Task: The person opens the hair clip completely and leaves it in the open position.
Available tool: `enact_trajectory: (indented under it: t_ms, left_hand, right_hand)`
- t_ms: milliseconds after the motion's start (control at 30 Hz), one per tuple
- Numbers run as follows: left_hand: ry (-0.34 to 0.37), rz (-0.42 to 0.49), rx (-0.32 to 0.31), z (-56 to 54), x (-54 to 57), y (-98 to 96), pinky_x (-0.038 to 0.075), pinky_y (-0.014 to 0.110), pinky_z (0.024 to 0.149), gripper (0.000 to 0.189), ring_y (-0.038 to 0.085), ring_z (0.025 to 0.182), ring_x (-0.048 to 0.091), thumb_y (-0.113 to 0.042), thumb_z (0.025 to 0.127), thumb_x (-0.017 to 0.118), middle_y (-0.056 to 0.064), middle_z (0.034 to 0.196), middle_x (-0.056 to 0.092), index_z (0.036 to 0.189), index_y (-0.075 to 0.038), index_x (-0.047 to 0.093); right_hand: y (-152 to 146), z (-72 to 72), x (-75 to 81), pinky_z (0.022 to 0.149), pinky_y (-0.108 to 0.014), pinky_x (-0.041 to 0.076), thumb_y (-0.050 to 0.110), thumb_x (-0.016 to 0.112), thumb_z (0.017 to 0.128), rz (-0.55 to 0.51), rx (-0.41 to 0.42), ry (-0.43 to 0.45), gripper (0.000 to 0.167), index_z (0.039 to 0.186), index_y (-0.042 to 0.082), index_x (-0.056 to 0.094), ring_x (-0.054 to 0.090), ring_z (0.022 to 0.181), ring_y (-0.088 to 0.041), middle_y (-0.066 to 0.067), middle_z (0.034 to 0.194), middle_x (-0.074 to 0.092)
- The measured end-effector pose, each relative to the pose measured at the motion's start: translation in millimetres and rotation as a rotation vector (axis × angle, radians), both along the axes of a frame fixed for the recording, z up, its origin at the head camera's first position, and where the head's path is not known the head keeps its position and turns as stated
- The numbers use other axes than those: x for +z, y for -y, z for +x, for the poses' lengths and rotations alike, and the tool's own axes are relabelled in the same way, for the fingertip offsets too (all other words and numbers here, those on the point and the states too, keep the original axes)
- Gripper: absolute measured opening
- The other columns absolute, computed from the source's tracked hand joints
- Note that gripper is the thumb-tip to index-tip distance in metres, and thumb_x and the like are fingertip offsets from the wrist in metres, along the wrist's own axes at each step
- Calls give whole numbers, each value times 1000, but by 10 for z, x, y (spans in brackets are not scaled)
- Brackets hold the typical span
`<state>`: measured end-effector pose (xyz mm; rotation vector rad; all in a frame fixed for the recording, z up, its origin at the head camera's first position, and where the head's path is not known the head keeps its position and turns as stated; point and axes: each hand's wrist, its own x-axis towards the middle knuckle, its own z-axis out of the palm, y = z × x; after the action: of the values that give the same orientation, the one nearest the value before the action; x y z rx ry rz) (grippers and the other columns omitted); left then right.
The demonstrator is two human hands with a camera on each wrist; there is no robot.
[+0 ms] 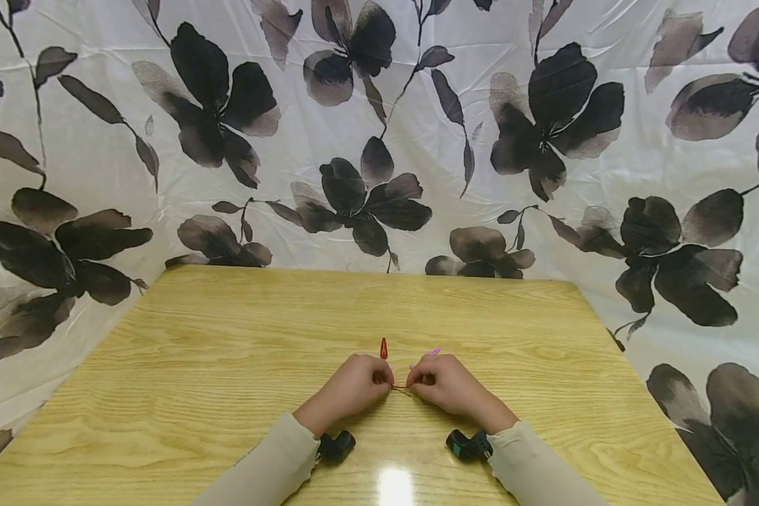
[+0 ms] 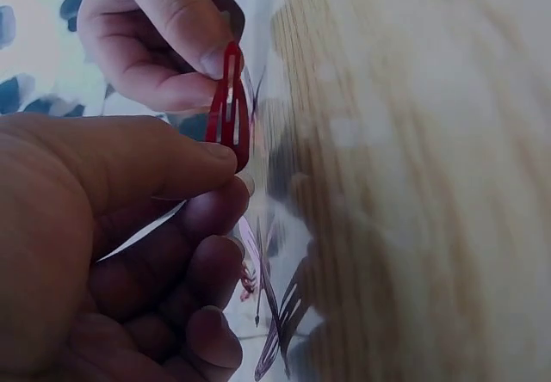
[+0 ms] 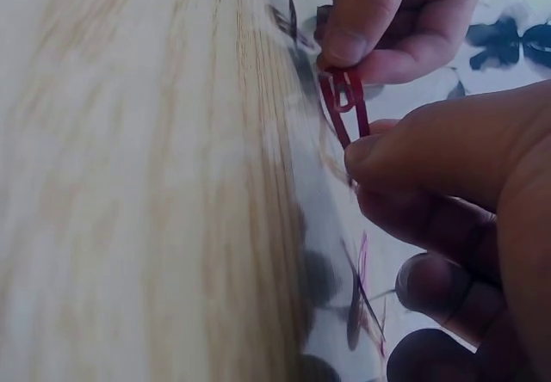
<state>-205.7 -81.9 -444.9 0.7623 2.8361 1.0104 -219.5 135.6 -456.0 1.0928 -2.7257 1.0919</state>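
Observation:
Between my two hands is a red snap hair clip [image 2: 228,111], held by both at once. My left hand [image 1: 362,379] pinches its wide end between thumb and forefinger. At the narrow end, the thumb and forefinger of my right hand [image 1: 445,383] grip the tip. The right wrist view shows the clip's [image 3: 343,98] slotted frame and inner tongue; fingertips cover both ends. A second red hair clip [image 1: 384,348] lies on the table just beyond my left hand. Past my right hand, a pink hair clip [image 1: 434,351] is partly hidden by the fingers.
Both forearms reach over a light wood-grain table [image 1: 228,337]. A floral cloth [image 1: 455,140] hangs behind its far edge. Each wrist carries a dark camera, one near the left sleeve [image 1: 272,457] and one near the right sleeve [image 1: 537,464].

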Motion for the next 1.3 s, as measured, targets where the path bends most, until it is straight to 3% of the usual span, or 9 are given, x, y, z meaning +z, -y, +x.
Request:
enact_trajectory:
  t_ms: [267,1000,1167,1300]
  left_hand:
    - [0,-28,-29,7,10,4,43,22,63,11,4,67,51,-8,87,67,-7,75,64,80,-14,73]
    - [24,-42,-36,31,20,8,43,22,63,11,4,67,50,-8,87,68,-7,76,64,79,-15,71]
    - [25,-53,-23,26,26,11,45,24,68,9,5,72,53,-9,87,69,-6,80,67,81,-15,72]
    - [24,-57,-10,17,29,19,47,31,78,6,10,82,60,-11,86,70,-5,86,70,84,-15,74]
  right_hand:
    - [-9,-6,-19,67,-19,44,10,69,87,34,8,2,11,85,19,75,56,74,2,13,80,66]
    - [5,20,26,63,-19,44,12,69,88,83,-12,55,9,86,19,75,52,66,2,10,79,69]
    - [5,20,21,64,-20,45,12,69,87,86,-19,66,10,86,19,75,53,68,2,11,80,69]
    - [7,21,15,64,-20,45,11,69,86,80,-21,77,10,87,19,75,54,69,1,11,81,69]
